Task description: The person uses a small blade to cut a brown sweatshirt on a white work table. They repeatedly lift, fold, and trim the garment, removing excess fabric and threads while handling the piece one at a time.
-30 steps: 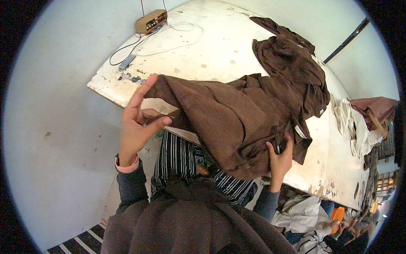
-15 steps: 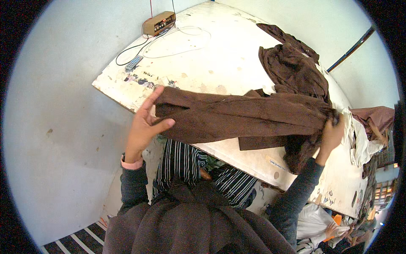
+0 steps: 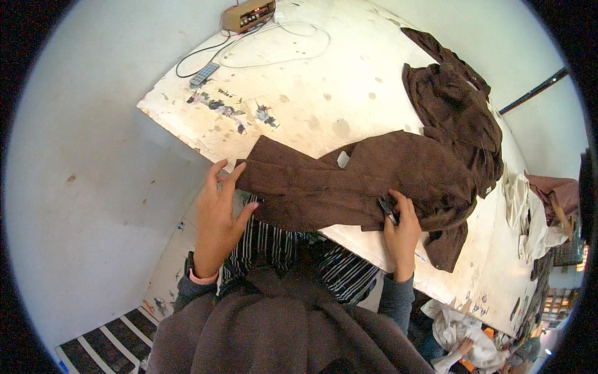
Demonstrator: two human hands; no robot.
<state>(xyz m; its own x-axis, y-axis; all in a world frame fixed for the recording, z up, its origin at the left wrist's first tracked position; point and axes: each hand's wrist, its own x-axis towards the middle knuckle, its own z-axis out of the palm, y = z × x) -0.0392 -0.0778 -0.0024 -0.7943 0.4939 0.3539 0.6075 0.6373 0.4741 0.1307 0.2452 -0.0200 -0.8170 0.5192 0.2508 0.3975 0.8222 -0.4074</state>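
Observation:
A dark brown cloth garment (image 3: 349,177) stretches across the near edge of the table, one part hanging over it toward my lap. My left hand (image 3: 218,218) is at its left end, fingers and thumb spread apart around the cloth edge. Over the garment's near middle, my right hand (image 3: 403,234) is closed on small dark thread snips (image 3: 389,209), whose far part shows beyond the fingers. The snips lie close over the cloth. A small white tag (image 3: 343,159) shows against the garment's upper edge.
More bunched brown cloth (image 3: 451,106) lies at the table's right. A brown radio-like box (image 3: 249,15) with cables and a remote control (image 3: 204,74) sit at the far left. White cloth (image 3: 520,215) hangs at the right edge; another person's hand (image 3: 466,346) shows lower right.
My right hand has moved left from the garment's right end to its middle, and the snips now show in it. The left end of the cloth lies flatter and wider, and my left fingers have spread.

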